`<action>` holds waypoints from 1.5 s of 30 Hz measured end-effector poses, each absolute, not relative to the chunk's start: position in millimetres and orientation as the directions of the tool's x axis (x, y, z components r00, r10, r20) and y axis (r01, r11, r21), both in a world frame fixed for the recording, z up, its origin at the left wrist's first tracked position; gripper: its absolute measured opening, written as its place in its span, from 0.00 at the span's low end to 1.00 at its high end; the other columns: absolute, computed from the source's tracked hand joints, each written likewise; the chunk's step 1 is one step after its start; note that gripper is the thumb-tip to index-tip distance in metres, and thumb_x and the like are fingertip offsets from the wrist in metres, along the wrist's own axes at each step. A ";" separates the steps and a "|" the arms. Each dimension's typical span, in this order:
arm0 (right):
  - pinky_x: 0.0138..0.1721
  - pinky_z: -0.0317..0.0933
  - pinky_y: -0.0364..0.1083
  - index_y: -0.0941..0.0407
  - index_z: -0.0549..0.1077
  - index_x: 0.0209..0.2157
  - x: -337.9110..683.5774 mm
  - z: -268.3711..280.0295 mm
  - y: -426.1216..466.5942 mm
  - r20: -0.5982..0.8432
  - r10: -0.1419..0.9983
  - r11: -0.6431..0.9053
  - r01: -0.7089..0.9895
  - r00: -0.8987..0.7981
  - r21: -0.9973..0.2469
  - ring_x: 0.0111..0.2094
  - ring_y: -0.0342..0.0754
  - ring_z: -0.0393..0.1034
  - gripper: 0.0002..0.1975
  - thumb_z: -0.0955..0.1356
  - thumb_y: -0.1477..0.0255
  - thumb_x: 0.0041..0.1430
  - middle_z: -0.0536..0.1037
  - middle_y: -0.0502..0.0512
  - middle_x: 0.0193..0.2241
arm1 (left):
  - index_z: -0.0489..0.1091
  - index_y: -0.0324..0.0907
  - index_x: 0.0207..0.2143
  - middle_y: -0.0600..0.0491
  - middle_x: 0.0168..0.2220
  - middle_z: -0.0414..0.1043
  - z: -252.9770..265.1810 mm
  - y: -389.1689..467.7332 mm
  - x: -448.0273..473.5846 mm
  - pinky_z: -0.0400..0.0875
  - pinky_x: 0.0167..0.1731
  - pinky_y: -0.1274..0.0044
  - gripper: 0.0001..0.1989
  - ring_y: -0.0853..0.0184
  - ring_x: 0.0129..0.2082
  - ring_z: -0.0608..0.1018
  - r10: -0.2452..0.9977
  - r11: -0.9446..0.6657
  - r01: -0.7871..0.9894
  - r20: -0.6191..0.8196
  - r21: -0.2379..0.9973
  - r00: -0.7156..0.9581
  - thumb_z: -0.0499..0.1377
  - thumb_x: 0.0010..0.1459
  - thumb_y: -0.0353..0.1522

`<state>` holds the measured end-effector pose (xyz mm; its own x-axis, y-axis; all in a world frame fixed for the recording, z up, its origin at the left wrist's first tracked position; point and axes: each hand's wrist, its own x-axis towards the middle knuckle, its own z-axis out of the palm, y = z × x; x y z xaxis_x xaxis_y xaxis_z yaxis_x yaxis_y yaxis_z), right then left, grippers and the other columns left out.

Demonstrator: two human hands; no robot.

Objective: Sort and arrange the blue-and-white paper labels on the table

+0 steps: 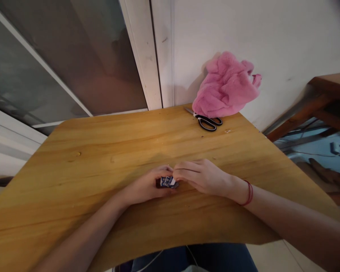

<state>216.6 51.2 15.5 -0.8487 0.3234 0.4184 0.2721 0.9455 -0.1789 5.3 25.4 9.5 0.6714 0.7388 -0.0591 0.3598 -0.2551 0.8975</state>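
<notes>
Between the thumb and fingers of my left hand (150,185) is a small blue-and-white printed item (167,182), held just above or on the tabletop near the middle. It looks like a little box or packet, but its exact kind is too small to make out. My right hand (202,175), with a red string around the wrist, has its fingers pinched together at the item's right end, next to a white patch. Those fingertips partly cover the item, and whatever they pinch is hidden.
The wooden table (116,143) has black-handled scissors (206,122) at the back right. A pink plush cloth (226,88) lies partly over their blades, against the white wall. A tiny yellowish bit (78,153) sits at the left. Another wooden piece of furniture (328,87) stands to the right.
</notes>
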 end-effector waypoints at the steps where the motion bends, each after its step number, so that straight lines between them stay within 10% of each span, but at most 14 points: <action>1: 0.36 0.65 0.41 0.57 0.68 0.44 216.8 16.5 51.5 0.403 0.328 0.944 0.280 -0.854 -0.175 0.38 0.41 0.69 0.11 0.58 0.75 0.64 0.74 0.53 0.40 | 0.70 0.43 0.41 0.53 0.41 0.67 9.7 25.5 5.4 0.65 0.43 0.75 0.11 0.68 0.41 0.70 0.738 -0.252 0.363 -0.064 0.897 0.671 0.59 0.54 0.34; 30: 0.33 0.64 0.40 0.55 0.67 0.45 209.8 16.5 44.7 0.271 0.421 0.906 0.390 -0.866 -0.163 0.36 0.40 0.66 0.12 0.57 0.72 0.64 0.67 0.54 0.43 | 0.69 0.44 0.41 0.53 0.42 0.69 -1.6 24.1 3.2 0.67 0.44 0.73 0.12 0.66 0.41 0.71 0.757 -0.164 0.380 -0.131 0.910 0.640 0.59 0.53 0.36; 45: 0.32 0.62 0.39 0.56 0.73 0.40 214.4 17.9 47.4 0.440 0.448 0.890 0.341 -0.779 -0.303 0.35 0.40 0.68 0.12 0.59 0.71 0.63 0.72 0.54 0.38 | 0.69 0.44 0.43 0.52 0.44 0.68 6.8 24.0 5.3 0.65 0.45 0.73 0.13 0.66 0.43 0.70 0.753 -0.192 0.374 -0.108 0.907 0.649 0.59 0.54 0.35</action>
